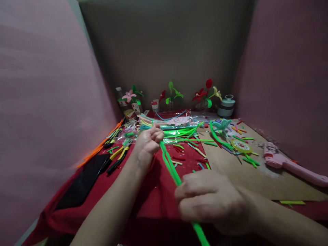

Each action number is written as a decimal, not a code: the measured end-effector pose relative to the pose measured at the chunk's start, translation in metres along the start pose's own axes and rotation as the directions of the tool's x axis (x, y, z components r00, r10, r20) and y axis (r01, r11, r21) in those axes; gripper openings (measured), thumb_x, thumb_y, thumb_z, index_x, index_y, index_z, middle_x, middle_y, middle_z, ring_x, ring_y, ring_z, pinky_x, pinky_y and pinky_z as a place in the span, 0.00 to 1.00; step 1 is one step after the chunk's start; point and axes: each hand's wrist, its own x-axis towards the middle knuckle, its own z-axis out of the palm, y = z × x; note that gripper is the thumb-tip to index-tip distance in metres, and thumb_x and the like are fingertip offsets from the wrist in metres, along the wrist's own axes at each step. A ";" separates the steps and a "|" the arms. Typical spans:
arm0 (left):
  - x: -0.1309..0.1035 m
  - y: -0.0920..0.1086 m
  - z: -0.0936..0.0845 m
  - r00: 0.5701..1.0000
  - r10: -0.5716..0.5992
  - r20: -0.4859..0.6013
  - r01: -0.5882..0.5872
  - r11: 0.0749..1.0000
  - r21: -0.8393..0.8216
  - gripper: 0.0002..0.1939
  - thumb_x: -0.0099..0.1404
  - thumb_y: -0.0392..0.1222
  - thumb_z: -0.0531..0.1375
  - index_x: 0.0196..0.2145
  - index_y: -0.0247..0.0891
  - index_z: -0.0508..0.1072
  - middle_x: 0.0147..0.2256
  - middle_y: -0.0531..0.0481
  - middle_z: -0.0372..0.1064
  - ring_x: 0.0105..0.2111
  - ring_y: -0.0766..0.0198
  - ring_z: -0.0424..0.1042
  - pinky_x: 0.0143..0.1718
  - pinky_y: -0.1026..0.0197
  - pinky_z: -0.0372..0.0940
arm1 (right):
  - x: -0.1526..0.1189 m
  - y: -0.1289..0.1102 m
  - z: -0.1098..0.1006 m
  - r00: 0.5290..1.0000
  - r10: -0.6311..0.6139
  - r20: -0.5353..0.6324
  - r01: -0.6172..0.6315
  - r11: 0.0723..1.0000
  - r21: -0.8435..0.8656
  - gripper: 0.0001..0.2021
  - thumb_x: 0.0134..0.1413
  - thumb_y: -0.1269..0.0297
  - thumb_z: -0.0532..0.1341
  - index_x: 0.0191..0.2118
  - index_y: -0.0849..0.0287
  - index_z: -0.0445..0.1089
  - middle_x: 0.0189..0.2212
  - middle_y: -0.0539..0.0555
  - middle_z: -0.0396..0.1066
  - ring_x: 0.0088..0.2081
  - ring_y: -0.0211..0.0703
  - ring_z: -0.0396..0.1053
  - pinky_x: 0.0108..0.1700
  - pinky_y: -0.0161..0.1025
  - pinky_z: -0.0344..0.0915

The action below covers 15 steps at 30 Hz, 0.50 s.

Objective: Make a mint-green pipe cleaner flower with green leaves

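Green pipe cleaners (170, 164) stretch between my two hands over the red cloth (156, 194). My left hand (151, 140) is closed around their far end, with a short green tip showing above the fingers. Nearer the camera, my right hand (205, 198) is wrapped round the lower part of the strands, and a green length hangs out below it past the cloth's front edge. Between the hands two strands run side by side with a narrow gap near the left hand, coming together toward the right hand. My right hand is slightly blurred.
Bundled green stems (181, 132) lie behind the left hand. Yellow-black pliers (119, 159) and a black flat object (83, 181) are at left. The wooden board (230, 177) holds cut pieces, a yellow dial (241, 146) and a pink tool (279, 159). Pipe-cleaner flowers (202, 95) stand behind.
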 end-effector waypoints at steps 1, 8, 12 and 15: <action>-0.001 0.002 0.004 1.000 -0.002 -0.003 0.002 1.000 -0.006 0.14 0.68 0.28 0.42 0.26 0.35 0.57 0.17 0.62 0.38 0.10 0.78 0.41 0.08 0.71 0.37 | -0.001 -0.004 0.000 0.999 0.016 -0.041 -0.018 0.998 -0.065 0.16 0.63 0.69 0.45 0.32 0.66 0.68 0.29 0.60 0.71 0.31 0.36 0.68 0.35 0.32 0.65; -0.014 0.011 0.022 0.995 -0.024 0.094 0.034 0.994 -0.108 0.14 0.69 0.30 0.41 0.27 0.35 0.56 0.17 0.62 0.37 0.10 0.78 0.41 0.08 0.73 0.39 | -0.012 -0.020 0.014 0.998 0.001 -0.057 -0.020 0.945 -0.325 0.17 0.64 0.65 0.47 0.28 0.61 0.68 0.23 0.54 0.69 0.25 0.34 0.63 0.32 0.32 0.62; -0.017 0.007 0.020 0.993 -0.034 0.111 0.045 0.994 -0.097 0.15 0.70 0.32 0.39 0.27 0.35 0.57 0.17 0.63 0.35 0.10 0.78 0.41 0.08 0.72 0.37 | -0.022 -0.026 0.023 0.999 0.029 -0.034 -0.041 0.897 -0.441 0.19 0.64 0.65 0.44 0.31 0.62 0.70 0.23 0.56 0.70 0.26 0.37 0.65 0.34 0.34 0.63; -0.016 0.008 0.022 0.992 -0.022 0.127 0.031 0.997 -0.068 0.15 0.71 0.33 0.39 0.27 0.35 0.57 0.17 0.63 0.35 0.10 0.78 0.41 0.08 0.72 0.37 | -0.026 -0.020 0.019 1.000 -0.009 0.029 0.022 0.862 -0.507 0.18 0.64 0.68 0.45 0.32 0.62 0.70 0.24 0.56 0.70 0.25 0.37 0.64 0.34 0.35 0.63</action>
